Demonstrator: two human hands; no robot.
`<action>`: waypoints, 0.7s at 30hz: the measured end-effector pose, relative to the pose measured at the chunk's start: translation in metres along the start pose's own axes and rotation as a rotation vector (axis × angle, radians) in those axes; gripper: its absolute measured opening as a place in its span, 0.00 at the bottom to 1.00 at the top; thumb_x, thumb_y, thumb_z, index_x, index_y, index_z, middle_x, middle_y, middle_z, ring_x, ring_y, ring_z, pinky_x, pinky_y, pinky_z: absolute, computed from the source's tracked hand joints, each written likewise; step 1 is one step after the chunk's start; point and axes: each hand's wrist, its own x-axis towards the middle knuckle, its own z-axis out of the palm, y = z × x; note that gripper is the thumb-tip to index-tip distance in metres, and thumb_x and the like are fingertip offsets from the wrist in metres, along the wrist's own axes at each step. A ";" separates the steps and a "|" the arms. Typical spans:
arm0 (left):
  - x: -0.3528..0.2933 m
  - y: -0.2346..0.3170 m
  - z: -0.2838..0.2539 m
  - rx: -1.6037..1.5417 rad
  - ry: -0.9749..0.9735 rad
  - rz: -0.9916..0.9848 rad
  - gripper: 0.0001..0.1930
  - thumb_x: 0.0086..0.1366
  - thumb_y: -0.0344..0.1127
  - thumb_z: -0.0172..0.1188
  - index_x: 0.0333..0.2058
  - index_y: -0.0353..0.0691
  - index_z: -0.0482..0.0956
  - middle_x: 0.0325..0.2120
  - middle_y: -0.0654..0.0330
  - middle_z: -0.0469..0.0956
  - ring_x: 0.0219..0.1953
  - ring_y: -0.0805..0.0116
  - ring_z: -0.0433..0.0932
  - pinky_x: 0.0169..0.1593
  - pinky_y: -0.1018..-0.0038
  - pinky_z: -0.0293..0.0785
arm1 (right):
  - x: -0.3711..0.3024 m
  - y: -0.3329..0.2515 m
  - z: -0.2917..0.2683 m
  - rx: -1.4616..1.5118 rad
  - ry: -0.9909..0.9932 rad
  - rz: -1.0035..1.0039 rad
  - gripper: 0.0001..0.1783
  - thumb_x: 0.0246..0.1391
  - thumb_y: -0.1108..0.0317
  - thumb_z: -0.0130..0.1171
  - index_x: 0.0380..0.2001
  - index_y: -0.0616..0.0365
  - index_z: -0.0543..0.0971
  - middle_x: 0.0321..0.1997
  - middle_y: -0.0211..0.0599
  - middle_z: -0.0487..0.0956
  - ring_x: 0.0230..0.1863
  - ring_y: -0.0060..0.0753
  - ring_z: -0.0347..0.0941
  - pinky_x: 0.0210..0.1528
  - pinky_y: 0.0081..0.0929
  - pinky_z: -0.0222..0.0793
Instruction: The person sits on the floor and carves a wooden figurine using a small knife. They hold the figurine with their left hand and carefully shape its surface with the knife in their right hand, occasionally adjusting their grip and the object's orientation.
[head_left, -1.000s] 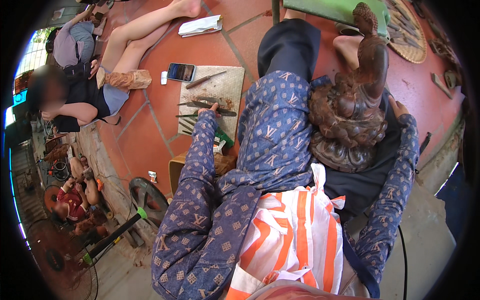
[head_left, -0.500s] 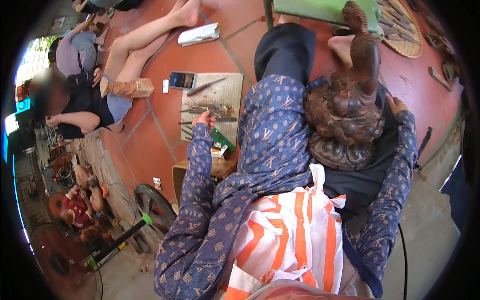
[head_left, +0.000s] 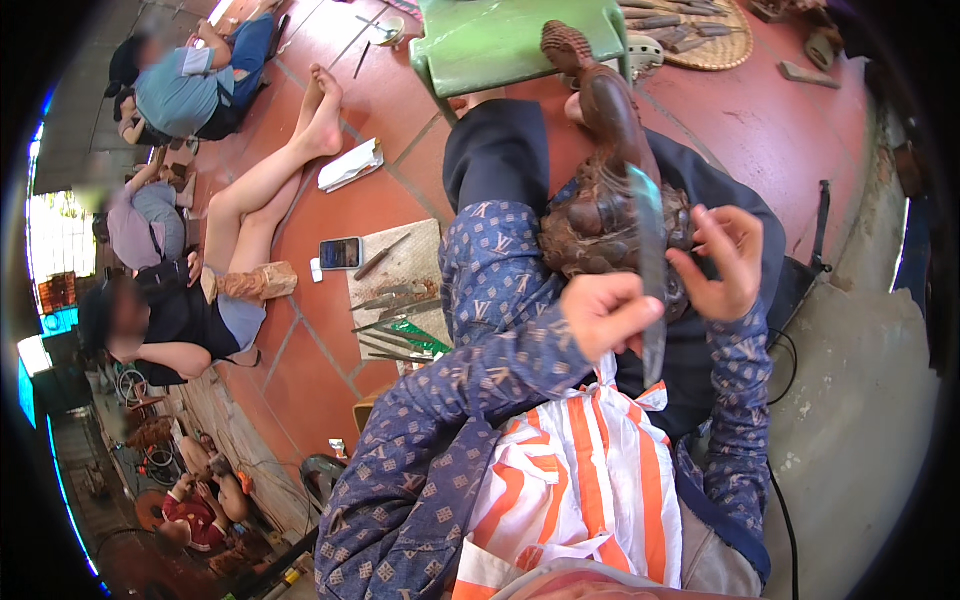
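My left hand (head_left: 608,318) is closed on a long, flat, shiny blade-like tool (head_left: 651,245), held upright in front of the carving. Its upper end has a teal sheen, and its exact kind cannot be made out. My right hand (head_left: 722,262) is open, thumb and fingers apart, just right of the tool and not touching it. Behind both hands a dark brown wooden figure carving (head_left: 615,110), with a knobbed head and a bulky carved base, leans between my legs. The tool and my hands hide part of its base.
A textured mat (head_left: 425,245) left of my leg bears several carving tools and a phone (head_left: 340,253). A green plastic stool (head_left: 480,45) stands ahead; a woven tray (head_left: 735,45) of tools lies far right. At left, a seated person has a light wood carving (head_left: 262,283).
My left hand has come from the mat to the carving, bringing the blade-like tool. My right hand has lifted from beside the carving toward the tool. The view has shifted.
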 end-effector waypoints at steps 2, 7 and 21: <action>0.014 -0.016 0.016 -0.013 -0.203 -0.071 0.11 0.69 0.39 0.56 0.31 0.39 0.79 0.18 0.66 0.78 0.17 0.84 0.71 0.21 0.85 0.64 | -0.012 -0.008 0.001 -0.045 0.005 -0.033 0.32 0.33 0.84 0.72 0.48 0.55 0.82 0.45 0.39 0.70 0.32 0.25 0.74 0.31 0.20 0.74; 0.020 -0.018 0.042 -0.103 -0.271 -0.175 0.13 0.67 0.40 0.59 0.26 0.39 0.77 0.17 0.62 0.78 0.15 0.80 0.71 0.20 0.83 0.64 | -0.031 -0.011 -0.013 -0.039 0.021 0.088 0.24 0.39 0.84 0.67 0.45 0.57 0.84 0.40 0.39 0.75 0.31 0.28 0.77 0.31 0.19 0.75; 0.055 -0.060 0.074 0.897 -0.016 0.981 0.21 0.41 0.47 0.65 0.31 0.39 0.78 0.22 0.59 0.74 0.30 0.58 0.78 0.50 0.58 0.74 | -0.087 -0.020 0.011 0.430 -0.229 0.377 0.17 0.38 0.77 0.70 0.35 0.62 0.79 0.60 0.44 0.72 0.59 0.44 0.67 0.56 0.31 0.65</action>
